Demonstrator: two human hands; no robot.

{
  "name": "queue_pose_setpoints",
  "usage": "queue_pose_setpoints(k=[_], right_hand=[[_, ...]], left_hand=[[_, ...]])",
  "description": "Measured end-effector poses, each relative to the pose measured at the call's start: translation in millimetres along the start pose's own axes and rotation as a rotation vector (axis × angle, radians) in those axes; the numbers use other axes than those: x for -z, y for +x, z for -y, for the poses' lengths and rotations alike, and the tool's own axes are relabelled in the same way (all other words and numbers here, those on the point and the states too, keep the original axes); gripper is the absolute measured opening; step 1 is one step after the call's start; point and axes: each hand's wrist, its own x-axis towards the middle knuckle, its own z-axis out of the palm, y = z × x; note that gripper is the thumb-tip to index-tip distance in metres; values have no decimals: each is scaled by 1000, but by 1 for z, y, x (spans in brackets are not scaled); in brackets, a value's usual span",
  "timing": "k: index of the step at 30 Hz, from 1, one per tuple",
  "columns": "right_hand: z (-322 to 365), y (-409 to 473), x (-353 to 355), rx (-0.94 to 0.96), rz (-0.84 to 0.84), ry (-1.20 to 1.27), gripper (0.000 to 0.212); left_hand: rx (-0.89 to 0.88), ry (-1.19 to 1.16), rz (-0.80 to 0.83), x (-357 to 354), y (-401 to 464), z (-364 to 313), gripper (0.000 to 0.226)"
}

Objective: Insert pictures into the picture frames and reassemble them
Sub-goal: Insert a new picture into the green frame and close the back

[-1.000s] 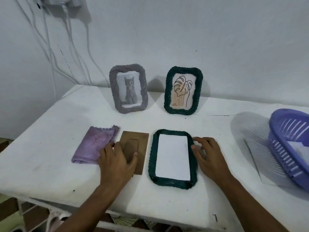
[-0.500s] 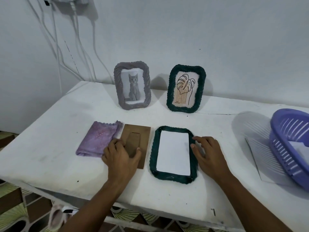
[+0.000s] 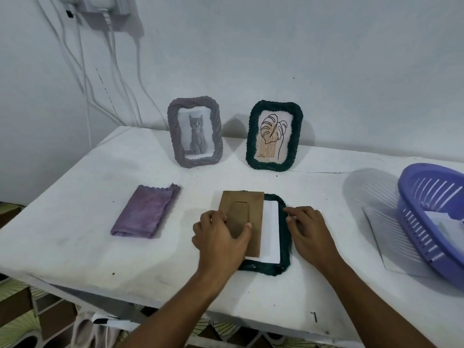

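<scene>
Since a moment ago, the brown backing board (image 3: 244,219) has moved from the table beside the purple cloth (image 3: 145,213) onto the dark green frame (image 3: 283,247) lying face down near the front of the white table (image 3: 75,222), where it now covers the left part of the white picture sheet (image 3: 271,234) set in that frame. The left hand (image 3: 221,241) grips the board's lower left, thumb on top and fingers curled at its left edge. The right hand (image 3: 310,232) rests on the frame's right rim with its fingers loosely bent and pressing down. Three frames are in view: this flat one and two standing upright against the wall, a grey frame (image 3: 194,131) holding a cat picture on the left and a second green frame (image 3: 275,135) holding a leaf drawing on the right. One folded cloth lies well left of the hands. One purple plastic basket (image 3: 424,217) sits at the table's right edge, with one clear sheet (image 3: 379,237) lying just beside and partly under it.
</scene>
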Motion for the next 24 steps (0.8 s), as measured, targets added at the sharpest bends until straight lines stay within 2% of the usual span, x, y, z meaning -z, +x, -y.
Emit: queue_pose_setpoints(k=[16,24], right_hand=[[-4,0,0,39,27,16,37],[-5,0,0,31,22,19,30]], left_hand=[[12,134,-8,-44,-12,-21,56],[3,161,-24,-48,-12,-20,57]])
